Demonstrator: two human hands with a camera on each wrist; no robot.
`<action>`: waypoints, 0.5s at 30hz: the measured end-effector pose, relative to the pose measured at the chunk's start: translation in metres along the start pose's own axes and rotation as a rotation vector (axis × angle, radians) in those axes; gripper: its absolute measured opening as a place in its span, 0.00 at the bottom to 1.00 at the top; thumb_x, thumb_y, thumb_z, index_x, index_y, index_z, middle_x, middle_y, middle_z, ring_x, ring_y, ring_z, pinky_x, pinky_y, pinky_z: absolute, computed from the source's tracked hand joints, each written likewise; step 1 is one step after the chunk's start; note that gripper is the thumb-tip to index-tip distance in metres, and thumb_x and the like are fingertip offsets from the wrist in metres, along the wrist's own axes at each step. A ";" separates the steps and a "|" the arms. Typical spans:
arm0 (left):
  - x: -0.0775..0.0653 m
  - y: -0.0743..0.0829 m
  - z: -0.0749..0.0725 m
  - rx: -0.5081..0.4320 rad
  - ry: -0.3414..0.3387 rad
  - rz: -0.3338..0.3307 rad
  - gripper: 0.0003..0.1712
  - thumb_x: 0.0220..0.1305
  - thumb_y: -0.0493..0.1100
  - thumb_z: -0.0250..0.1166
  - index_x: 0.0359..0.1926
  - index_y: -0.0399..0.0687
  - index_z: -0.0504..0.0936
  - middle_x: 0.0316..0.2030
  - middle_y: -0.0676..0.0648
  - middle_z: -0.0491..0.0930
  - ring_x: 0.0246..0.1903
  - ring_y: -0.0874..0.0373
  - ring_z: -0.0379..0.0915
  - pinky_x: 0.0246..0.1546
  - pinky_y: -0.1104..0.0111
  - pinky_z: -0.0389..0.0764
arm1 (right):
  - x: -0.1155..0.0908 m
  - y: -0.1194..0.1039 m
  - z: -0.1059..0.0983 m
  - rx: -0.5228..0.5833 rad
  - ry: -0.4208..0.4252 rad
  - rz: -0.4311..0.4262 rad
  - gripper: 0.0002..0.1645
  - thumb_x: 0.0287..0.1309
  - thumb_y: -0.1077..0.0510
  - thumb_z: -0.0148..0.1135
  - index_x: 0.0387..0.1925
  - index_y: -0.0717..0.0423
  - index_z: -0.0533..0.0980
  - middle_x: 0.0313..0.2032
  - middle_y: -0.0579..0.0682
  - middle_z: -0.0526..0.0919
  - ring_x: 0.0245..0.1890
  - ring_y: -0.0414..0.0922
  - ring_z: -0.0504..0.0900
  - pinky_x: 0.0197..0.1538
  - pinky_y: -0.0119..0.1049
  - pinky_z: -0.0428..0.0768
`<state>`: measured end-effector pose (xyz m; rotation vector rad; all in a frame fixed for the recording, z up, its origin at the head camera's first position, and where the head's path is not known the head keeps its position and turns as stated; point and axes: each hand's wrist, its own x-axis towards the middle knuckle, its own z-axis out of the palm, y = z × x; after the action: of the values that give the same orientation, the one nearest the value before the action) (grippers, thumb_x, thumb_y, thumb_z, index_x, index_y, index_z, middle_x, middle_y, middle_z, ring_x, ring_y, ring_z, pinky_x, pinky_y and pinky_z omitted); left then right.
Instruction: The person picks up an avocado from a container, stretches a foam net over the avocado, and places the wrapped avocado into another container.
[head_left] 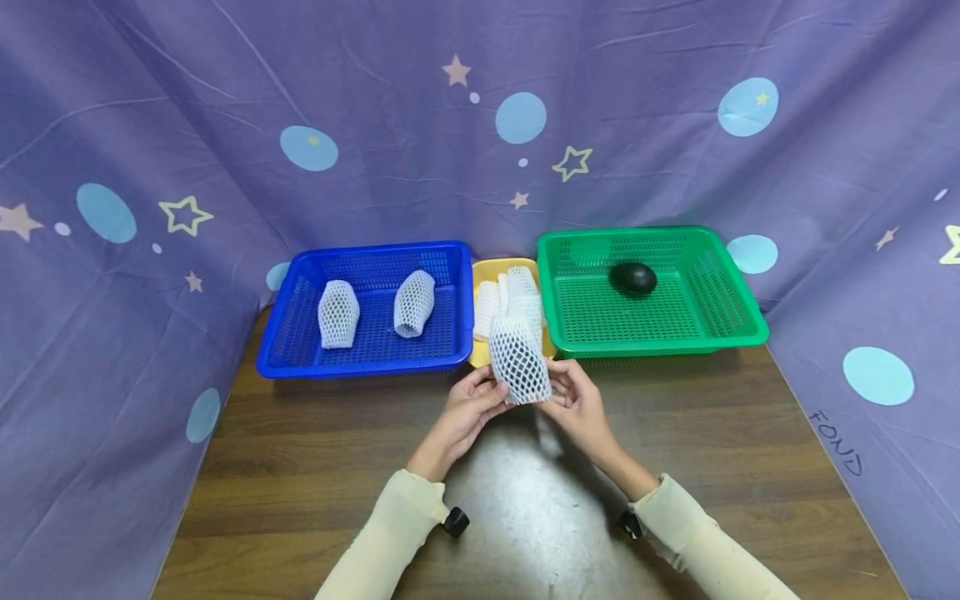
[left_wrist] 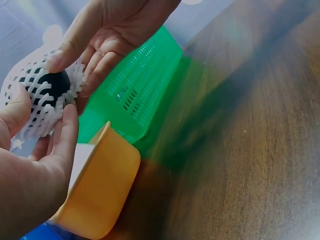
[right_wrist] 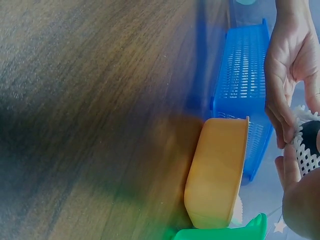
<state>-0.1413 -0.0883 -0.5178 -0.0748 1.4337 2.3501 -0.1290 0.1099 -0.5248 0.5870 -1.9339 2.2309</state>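
Both hands hold a white foam net sleeve (head_left: 519,358) above the table's middle, in front of the yellow container. Inside the sleeve sits a black egg-shaped object (left_wrist: 59,84), its rounded end showing at the net's near opening in the left wrist view. My left hand (head_left: 468,408) grips the sleeve's left side between thumb and fingers. On the other side my right hand (head_left: 581,408) grips it near the lower rim; its thumb lies on the net in the left wrist view. More foam net sleeves (head_left: 525,287) stand in the yellow container (head_left: 487,268) behind.
A blue basket (head_left: 367,365) at the left holds two net-wrapped pieces (head_left: 339,315). At the right, a green basket (head_left: 652,346) holds one bare black egg-shaped object (head_left: 633,279). The wooden table (head_left: 300,483) extends in front; a purple curtain (head_left: 420,192) hangs around it.
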 end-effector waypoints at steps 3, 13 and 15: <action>0.000 -0.001 0.001 -0.007 0.011 0.008 0.25 0.72 0.24 0.52 0.68 0.26 0.62 0.39 0.53 0.85 0.42 0.63 0.83 0.50 0.69 0.86 | 0.000 0.001 0.001 0.017 0.008 -0.001 0.29 0.51 0.84 0.62 0.56 0.83 0.64 0.57 0.84 0.70 0.54 0.33 0.83 0.54 0.31 0.84; 0.002 -0.002 0.000 0.005 0.009 0.011 0.31 0.69 0.22 0.54 0.71 0.30 0.61 0.44 0.52 0.84 0.44 0.62 0.83 0.49 0.71 0.85 | 0.001 0.003 -0.002 -0.026 -0.010 0.050 0.38 0.50 0.82 0.66 0.62 0.77 0.62 0.59 0.78 0.73 0.55 0.33 0.82 0.54 0.29 0.84; 0.002 -0.002 0.000 0.016 0.006 0.012 0.32 0.68 0.22 0.56 0.71 0.32 0.61 0.45 0.52 0.84 0.45 0.62 0.82 0.48 0.72 0.85 | 0.002 0.001 -0.002 -0.052 -0.032 0.074 0.45 0.46 0.80 0.72 0.65 0.71 0.62 0.61 0.74 0.74 0.57 0.34 0.81 0.56 0.29 0.84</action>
<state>-0.1428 -0.0873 -0.5200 -0.0690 1.4593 2.3493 -0.1316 0.1114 -0.5253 0.5563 -2.0548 2.2199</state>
